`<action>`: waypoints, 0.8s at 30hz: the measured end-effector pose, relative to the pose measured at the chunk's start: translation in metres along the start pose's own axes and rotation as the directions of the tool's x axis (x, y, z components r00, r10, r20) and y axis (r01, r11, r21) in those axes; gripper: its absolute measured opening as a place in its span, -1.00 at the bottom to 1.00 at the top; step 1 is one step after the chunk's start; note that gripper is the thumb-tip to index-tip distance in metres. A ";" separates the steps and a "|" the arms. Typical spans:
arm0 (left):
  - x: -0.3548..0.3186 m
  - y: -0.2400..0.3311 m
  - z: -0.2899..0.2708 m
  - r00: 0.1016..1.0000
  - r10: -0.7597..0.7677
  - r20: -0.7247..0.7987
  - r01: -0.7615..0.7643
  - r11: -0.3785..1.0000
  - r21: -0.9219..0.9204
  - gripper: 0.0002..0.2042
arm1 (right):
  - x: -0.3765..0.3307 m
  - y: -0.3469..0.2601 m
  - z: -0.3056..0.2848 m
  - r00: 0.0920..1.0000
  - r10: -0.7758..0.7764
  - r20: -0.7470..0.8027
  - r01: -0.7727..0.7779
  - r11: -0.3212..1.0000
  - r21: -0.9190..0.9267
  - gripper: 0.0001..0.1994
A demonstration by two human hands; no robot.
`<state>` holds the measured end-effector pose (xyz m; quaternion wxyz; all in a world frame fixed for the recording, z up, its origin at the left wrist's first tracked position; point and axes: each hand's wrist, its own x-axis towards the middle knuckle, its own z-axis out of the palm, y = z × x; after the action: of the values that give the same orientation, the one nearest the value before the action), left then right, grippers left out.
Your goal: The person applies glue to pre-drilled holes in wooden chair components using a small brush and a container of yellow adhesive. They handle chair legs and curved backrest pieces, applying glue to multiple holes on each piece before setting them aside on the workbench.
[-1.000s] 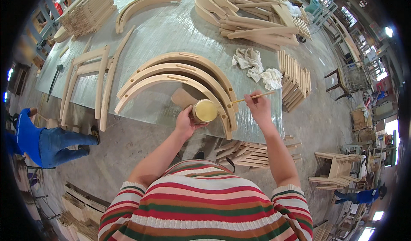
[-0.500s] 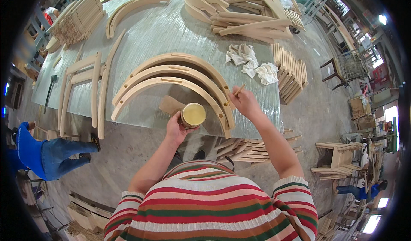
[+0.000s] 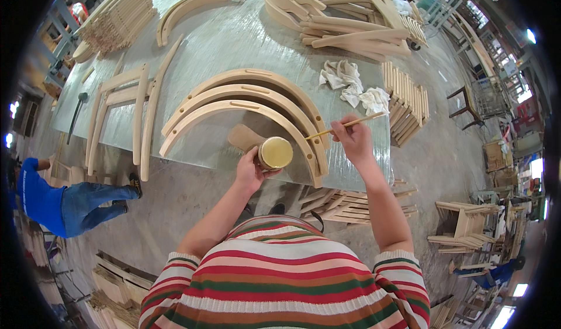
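My left hand (image 3: 251, 172) is closed around a jar (image 3: 276, 153) of pale yellow, glue-like stuff, just above the table's near edge. A thin wooden stick (image 3: 368, 119) is pinched in the fingers of my right hand (image 3: 355, 142). Its tip is over the right side of the nearest of three curved wooden rails (image 3: 251, 105), which lie nested as arches with holes near their ends. I cannot tell whether the tip touches the wood. A flat brown wooden piece (image 3: 243, 137) shows beside the jar, partly hidden by it.
On the plastic-covered table (image 3: 228, 36) are a wooden frame (image 3: 124, 98), a black mallet-like tool (image 3: 76, 115), white rags (image 3: 350, 86) and a pile of curved parts (image 3: 345, 25). Slats (image 3: 406, 104) are stacked at the right edge. A person in blue (image 3: 49, 197) is at left.
My right hand has drawn back slightly to the right, and the stick now points left over the nearest rail. The whole view has shifted a little; my left hand still holds the jar.
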<state>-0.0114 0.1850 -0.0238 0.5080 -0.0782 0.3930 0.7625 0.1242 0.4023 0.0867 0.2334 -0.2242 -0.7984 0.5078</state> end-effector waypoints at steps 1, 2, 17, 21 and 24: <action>-0.001 0.000 -0.001 1.000 0.009 0.006 -0.009 1.000 -0.028 -0.64 | -0.002 -0.006 0.004 1.000 0.016 -0.019 -0.013 0.988 0.153 -0.80; 0.000 -0.001 0.001 1.000 0.004 0.025 -0.003 1.000 -0.027 -0.64 | -0.005 -0.008 0.008 0.999 0.003 -0.032 0.001 0.993 0.122 -0.79; -0.007 0.004 0.008 0.998 0.018 0.063 -0.014 0.998 -0.062 -0.64 | -0.035 0.023 0.036 0.922 0.375 0.091 -0.281 0.489 0.826 -0.90; -0.010 0.007 0.009 0.997 0.076 0.031 -0.075 0.997 -0.009 -0.65 | -0.040 0.007 0.039 0.975 0.212 -0.072 -0.135 0.812 0.568 -0.89; -0.010 0.007 0.011 0.998 0.057 0.020 -0.057 0.998 0.005 -0.66 | -0.041 -0.001 0.046 0.991 0.085 -0.105 -0.050 0.953 0.299 -0.85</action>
<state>-0.0089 0.1840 -0.0071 0.4901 -0.0579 0.3919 0.7764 0.1286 0.3452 0.0642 0.2930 -0.2432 -0.6903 0.6152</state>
